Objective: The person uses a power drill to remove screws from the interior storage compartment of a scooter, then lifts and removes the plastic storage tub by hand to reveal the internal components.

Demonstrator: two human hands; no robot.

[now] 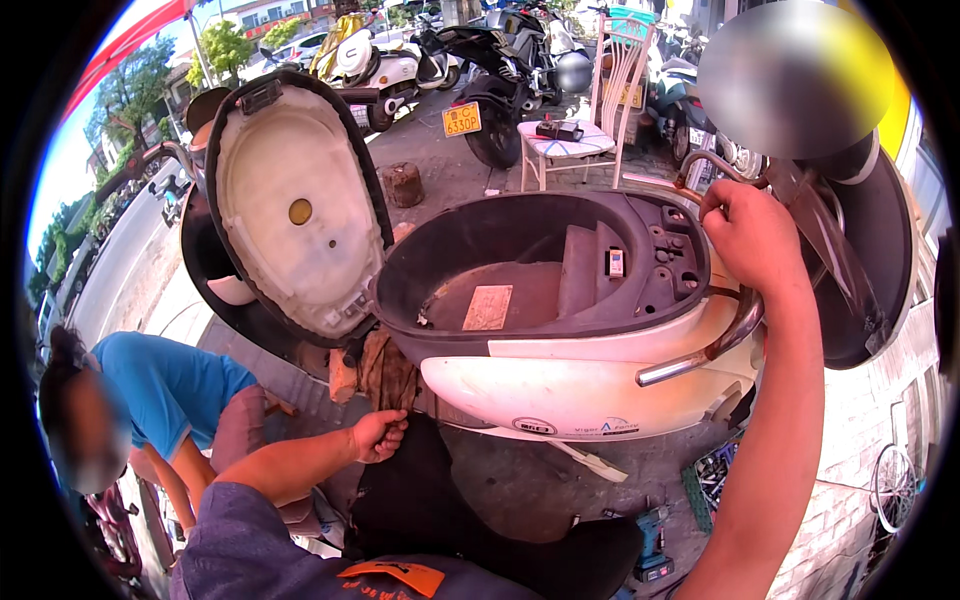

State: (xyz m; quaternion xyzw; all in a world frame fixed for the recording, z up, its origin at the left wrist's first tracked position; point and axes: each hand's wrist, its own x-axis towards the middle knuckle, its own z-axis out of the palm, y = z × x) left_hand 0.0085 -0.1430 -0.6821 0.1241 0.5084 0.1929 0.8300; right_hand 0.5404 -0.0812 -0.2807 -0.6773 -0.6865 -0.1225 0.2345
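A white scooter body [590, 395] stands before me with its seat [290, 190] tipped up on the left, showing the pale underside. Its dark storage bucket [470, 250] lies uncovered, holding a tan card-like piece [489, 307] and a small white item [616, 263]. At the tail, my right hand [755, 235] is curled over the chrome grab rail [710, 345]. My left hand [380, 436] is closed in a loose fist by my knee, just below a brown rag-like piece [385, 370]; what its fingers hold, if anything, is hidden.
A person in blue [175, 385] crouches at left; another person [800, 80] is at upper right. A cordless power tool [652, 545] and a green tray of small parts [712, 480] lie on the ground. A chair [570, 145] and parked motorcycles [490, 80] stand behind.
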